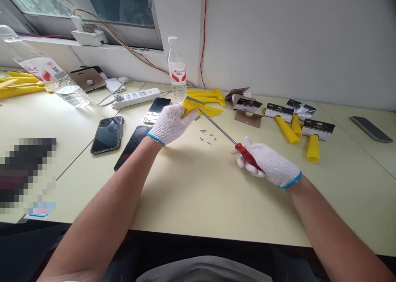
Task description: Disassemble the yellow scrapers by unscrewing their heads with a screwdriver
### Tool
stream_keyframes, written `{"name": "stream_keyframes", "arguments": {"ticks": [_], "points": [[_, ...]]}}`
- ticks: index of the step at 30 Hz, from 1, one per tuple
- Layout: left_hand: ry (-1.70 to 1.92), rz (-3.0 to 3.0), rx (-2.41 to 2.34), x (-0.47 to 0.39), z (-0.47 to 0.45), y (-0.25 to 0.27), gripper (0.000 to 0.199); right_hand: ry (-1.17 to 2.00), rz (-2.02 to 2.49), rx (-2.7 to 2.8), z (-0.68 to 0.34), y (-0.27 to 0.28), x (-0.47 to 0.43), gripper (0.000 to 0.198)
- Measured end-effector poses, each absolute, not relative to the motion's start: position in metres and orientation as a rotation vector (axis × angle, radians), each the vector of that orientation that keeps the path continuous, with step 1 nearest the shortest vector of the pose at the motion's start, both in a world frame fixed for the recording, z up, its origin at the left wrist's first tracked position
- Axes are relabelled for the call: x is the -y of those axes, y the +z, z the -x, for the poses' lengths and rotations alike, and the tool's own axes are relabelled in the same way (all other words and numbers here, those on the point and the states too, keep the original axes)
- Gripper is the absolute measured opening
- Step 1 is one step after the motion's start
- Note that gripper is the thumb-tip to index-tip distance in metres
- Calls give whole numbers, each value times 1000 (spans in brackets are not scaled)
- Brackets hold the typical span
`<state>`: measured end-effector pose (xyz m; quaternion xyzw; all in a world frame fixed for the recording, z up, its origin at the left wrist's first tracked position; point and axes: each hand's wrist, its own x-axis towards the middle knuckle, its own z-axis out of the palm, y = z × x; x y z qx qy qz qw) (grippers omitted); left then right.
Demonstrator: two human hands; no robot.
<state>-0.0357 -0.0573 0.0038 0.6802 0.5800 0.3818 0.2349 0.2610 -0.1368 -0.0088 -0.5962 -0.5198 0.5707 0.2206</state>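
My left hand (pixel 173 123), in a white knit glove with a blue cuff, is closed around a yellow plastic scraper (pixel 189 106) with a thin grey blade along its head. A screwdriver (pixel 247 155) with a red handle lies in the grip of my gloved right hand (pixel 262 160). Its long metal shaft slants up to the left, and the tip meets the scraper's head or sits just beside it; I cannot tell which. Several small screws (pixel 202 138) are scattered on the table below. Behind my left hand lie more yellow scraper parts (pixel 210 97).
Several yellow handles (pixel 286 129) with black-and-white cards lie at the right, near folded card packaging (pixel 247 110). A water bottle (pixel 177 73) stands at the back, and another bottle (pixel 51 71) is at the left. Phones (pixel 107 135) and a power strip (pixel 137 97) occupy the left side.
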Motion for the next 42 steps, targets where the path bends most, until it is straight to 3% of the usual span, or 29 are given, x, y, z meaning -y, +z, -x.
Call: {"name": "stream_keyframes", "arguments": {"ticks": [3,8,14,19,25,31,37,42], "points": [[1056,-1964,-1623,56,36,1,24,1691,1698,1304,-261,-10,134,59],[1052,-2031,-1626,52,38,-4,31,1229,1763,1556,-262,-12,133,49],[1060,-2081,-1638,55,38,-1,41,1688,1654,1296,-262,-8,134,59],[1094,-2085,-1604,53,39,-3,38,1258,1727,1593,-260,-9,135,44],[1162,-2081,-1525,47,41,-12,39,1693,1647,1296,-260,-7,136,61],[1183,-2046,-1531,45,40,-14,39,1346,1699,1570,-259,-9,135,54],[1224,-2022,-1513,43,42,-17,41,1610,1648,1333,-259,-8,134,59],[1253,-2046,-1497,39,43,-21,41,1212,1749,1574,-260,-11,135,46]]}}
